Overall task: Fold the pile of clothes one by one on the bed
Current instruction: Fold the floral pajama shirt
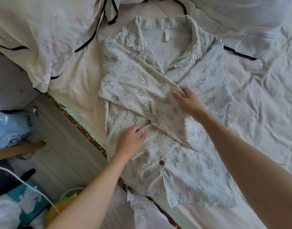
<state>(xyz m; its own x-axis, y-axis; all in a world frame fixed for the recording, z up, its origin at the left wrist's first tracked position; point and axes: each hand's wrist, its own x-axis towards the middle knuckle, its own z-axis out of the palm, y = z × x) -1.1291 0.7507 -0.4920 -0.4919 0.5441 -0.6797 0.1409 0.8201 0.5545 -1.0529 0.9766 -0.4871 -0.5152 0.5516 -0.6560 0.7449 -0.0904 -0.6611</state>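
A pale printed pyjama shirt (188, 123) lies face up on the bed (266, 113), spread over the white sheet. Its long axis runs away from the person: the collar (165, 28) points to the far side of the bed, the hem (199, 200) lies nearest the person, skewed a little toward their right. The white neck label (166, 35) shows inside the open collar.

The shirt's left-hand sleeve (138, 86) is folded in across the chest, slanting down from that shoulder toward the middle of the front. The left hand (131, 140) rests on the shirt just below that folded sleeve, near the shirt's left edge — its grip is narrow, fingertips curled onto a small gather of cloth by the placket. The right hand (189, 100) sits at the shirt's centre, on the sleeve's end; its fingers bend down over the cloth edge, though I cannot tell whether they pinch it or only press. A brown button (161, 162) shows on the placket, nearer the hem than either hand.

Beyond the shirt's collar and left shoulder lies a white garment with dark piping (47, 30), crumpled. Left of the shirt — past the bed's edge — the floor (59, 138) holds a blue bag (11, 126).
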